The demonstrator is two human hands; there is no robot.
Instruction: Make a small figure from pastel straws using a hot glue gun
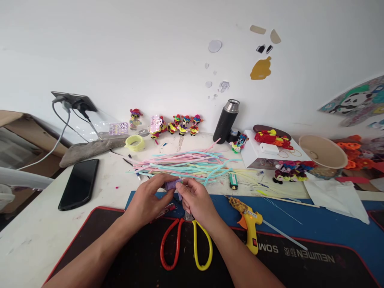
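A small purple fuzzy piece [172, 184], apparently coiled pipe cleaner, is held between both hands above the mat. My left hand [150, 198] closes its thumb and fingers round the left side of it. From the right, my right hand [195, 196] pinches it between thumb and fingers. Fingers hide part of its shape. Just below the hands lie scissors [195, 244] with one red and one yellow handle, their blades mostly covered. Behind the hands is a loose pile of pink, blue and yellow pipe cleaners [180, 163].
A yellow glue gun [251, 224] lies right of my right forearm, a green-and-white small box [233, 181] behind it. A black phone [79, 184] rests at left. Along the wall stand several fuzzy figures [183, 125] and a black thermos [225, 124]. A yellow tape roll [135, 143] is back left.
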